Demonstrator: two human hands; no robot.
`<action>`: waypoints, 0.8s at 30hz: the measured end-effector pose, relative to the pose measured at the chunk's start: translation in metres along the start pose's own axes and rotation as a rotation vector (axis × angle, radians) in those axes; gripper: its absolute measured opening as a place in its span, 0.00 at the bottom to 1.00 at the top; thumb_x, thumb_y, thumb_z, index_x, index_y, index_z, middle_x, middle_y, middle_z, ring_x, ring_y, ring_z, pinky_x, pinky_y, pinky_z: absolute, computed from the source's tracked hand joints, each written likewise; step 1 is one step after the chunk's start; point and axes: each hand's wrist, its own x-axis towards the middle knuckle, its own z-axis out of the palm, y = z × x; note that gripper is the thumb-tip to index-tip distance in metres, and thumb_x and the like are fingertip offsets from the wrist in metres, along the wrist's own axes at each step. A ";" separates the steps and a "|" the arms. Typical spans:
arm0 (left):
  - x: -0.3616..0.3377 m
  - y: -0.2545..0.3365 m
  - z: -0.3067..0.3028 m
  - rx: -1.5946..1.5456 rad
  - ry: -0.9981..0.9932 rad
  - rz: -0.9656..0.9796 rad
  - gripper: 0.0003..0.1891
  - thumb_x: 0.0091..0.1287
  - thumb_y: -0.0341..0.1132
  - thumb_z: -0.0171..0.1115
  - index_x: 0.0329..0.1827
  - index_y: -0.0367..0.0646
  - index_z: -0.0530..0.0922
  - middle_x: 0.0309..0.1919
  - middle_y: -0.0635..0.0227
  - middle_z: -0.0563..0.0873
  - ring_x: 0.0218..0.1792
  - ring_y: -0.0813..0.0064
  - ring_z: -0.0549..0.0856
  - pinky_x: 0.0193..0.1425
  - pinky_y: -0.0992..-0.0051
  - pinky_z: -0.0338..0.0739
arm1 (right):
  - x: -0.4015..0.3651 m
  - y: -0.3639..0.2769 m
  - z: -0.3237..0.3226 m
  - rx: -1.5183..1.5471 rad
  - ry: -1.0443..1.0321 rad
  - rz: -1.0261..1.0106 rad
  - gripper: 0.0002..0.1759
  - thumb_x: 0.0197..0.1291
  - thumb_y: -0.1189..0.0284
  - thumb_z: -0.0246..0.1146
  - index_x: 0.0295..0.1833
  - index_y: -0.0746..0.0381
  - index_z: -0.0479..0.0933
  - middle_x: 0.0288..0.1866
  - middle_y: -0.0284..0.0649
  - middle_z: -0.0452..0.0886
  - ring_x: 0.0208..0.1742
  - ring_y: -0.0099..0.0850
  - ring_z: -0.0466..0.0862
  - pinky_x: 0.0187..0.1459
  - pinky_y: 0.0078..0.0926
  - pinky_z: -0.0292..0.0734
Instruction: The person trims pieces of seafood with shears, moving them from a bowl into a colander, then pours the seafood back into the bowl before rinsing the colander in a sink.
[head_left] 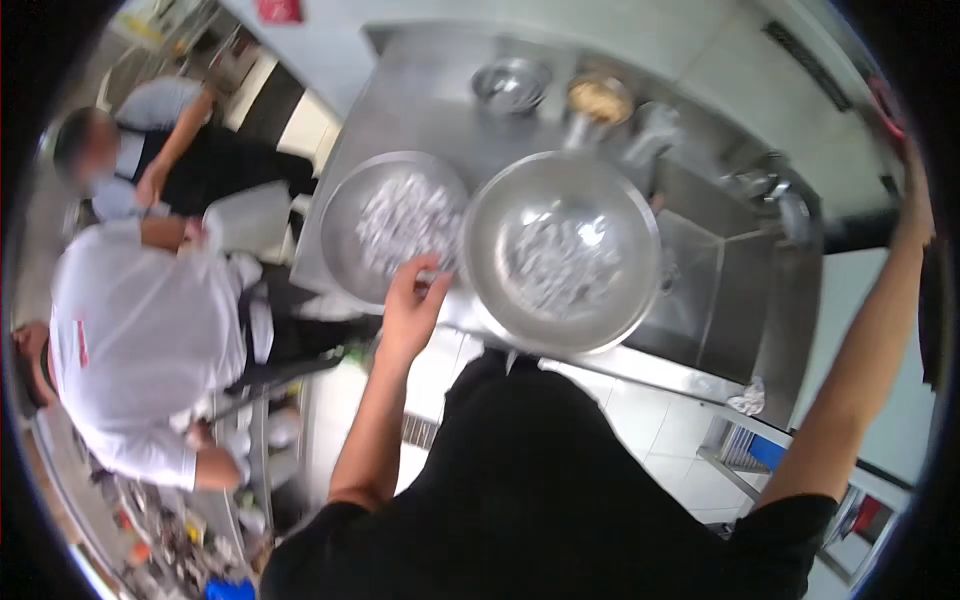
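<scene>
My left hand [415, 305] is at the near right rim of a wide metal bowl [340, 240], its fingers spread with nothing visible between them. Inside that bowl lies a heap of small whitish-grey pieces [405, 220], whose kind I cannot make out. Just to the right, a larger, shiny metal bowl [630, 290] holds similar pale pieces [560, 265]. Far from both bowls, my right arm stretches out to the right edge of the view. My right hand [914, 175] is blurred and dark there, close to a red object [886, 108]; its fingers are not distinguishable.
Behind the bowls on the steel counter [420, 90] are small metal bowls [511, 85] and a container of yellowish food [600, 98]. A sink [690, 290] with a tap lies right. Two people, one in a white shirt [150, 320], stand left beside cluttered shelves.
</scene>
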 end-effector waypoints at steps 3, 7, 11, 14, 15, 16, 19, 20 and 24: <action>-0.003 -0.032 -0.015 -0.058 0.059 -0.147 0.14 0.73 0.40 0.71 0.51 0.38 0.82 0.39 0.69 0.85 0.33 0.79 0.81 0.39 0.75 0.78 | -0.014 -0.014 0.013 -0.095 -0.061 0.032 0.25 0.81 0.55 0.51 0.55 0.65 0.84 0.47 0.54 0.88 0.50 0.50 0.86 0.56 0.46 0.78; -0.020 -0.081 -0.049 -0.094 -0.293 -0.750 0.24 0.75 0.57 0.67 0.44 0.40 0.82 0.33 0.73 0.85 0.30 0.81 0.80 0.36 0.79 0.74 | -0.037 -0.012 0.003 -0.134 0.004 0.088 0.24 0.81 0.57 0.52 0.54 0.66 0.84 0.49 0.54 0.88 0.52 0.51 0.86 0.58 0.47 0.77; -0.033 -0.121 -0.043 -0.419 -0.265 -0.895 0.36 0.75 0.68 0.59 0.60 0.38 0.80 0.49 0.61 0.89 0.40 0.72 0.87 0.43 0.71 0.82 | -0.098 -0.023 -0.030 -0.029 0.265 0.123 0.23 0.81 0.58 0.52 0.54 0.66 0.84 0.50 0.54 0.88 0.53 0.52 0.85 0.59 0.49 0.77; -0.021 -0.130 -0.030 -0.719 -0.039 -0.822 0.41 0.76 0.69 0.57 0.75 0.41 0.70 0.61 0.54 0.85 0.53 0.62 0.87 0.57 0.61 0.86 | -0.216 -0.058 -0.051 0.203 0.525 0.164 0.22 0.81 0.59 0.53 0.53 0.66 0.84 0.51 0.54 0.87 0.55 0.52 0.85 0.60 0.49 0.77; -0.011 -0.135 -0.025 -0.820 -0.017 -0.823 0.42 0.74 0.70 0.58 0.76 0.42 0.69 0.61 0.54 0.84 0.55 0.60 0.87 0.58 0.58 0.85 | -0.268 -0.063 -0.028 0.323 0.435 0.129 0.21 0.79 0.58 0.56 0.54 0.66 0.82 0.50 0.51 0.86 0.54 0.48 0.84 0.58 0.46 0.77; -0.004 -0.142 -0.024 -0.918 0.019 -0.837 0.44 0.73 0.71 0.59 0.76 0.42 0.69 0.61 0.53 0.83 0.56 0.58 0.87 0.60 0.56 0.84 | -0.336 -0.064 0.008 0.458 0.248 0.179 0.22 0.78 0.56 0.59 0.55 0.66 0.81 0.50 0.48 0.85 0.54 0.43 0.83 0.56 0.43 0.78; 0.017 -0.157 -0.016 -1.019 0.061 -0.865 0.33 0.76 0.62 0.59 0.69 0.41 0.74 0.59 0.53 0.84 0.55 0.58 0.88 0.62 0.57 0.85 | -0.507 -0.065 0.081 0.849 -0.468 0.866 0.31 0.73 0.49 0.68 0.65 0.66 0.76 0.54 0.41 0.81 0.55 0.31 0.81 0.48 0.35 0.82; 0.022 -0.148 -0.014 -1.022 0.091 -0.873 0.28 0.79 0.54 0.58 0.66 0.37 0.75 0.59 0.50 0.85 0.55 0.57 0.88 0.63 0.57 0.86 | -0.544 -0.084 0.081 0.859 -0.500 0.973 0.37 0.72 0.48 0.69 0.72 0.65 0.72 0.58 0.42 0.79 0.59 0.32 0.82 0.46 0.34 0.84; 0.032 -0.207 -0.019 -1.140 0.089 -0.835 0.20 0.74 0.34 0.52 0.61 0.24 0.74 0.55 0.43 0.87 0.55 0.52 0.89 0.65 0.56 0.87 | -0.624 -0.101 0.098 1.058 -1.120 1.207 0.42 0.70 0.46 0.69 0.77 0.64 0.69 0.64 0.48 0.82 0.59 0.42 0.84 0.56 0.50 0.86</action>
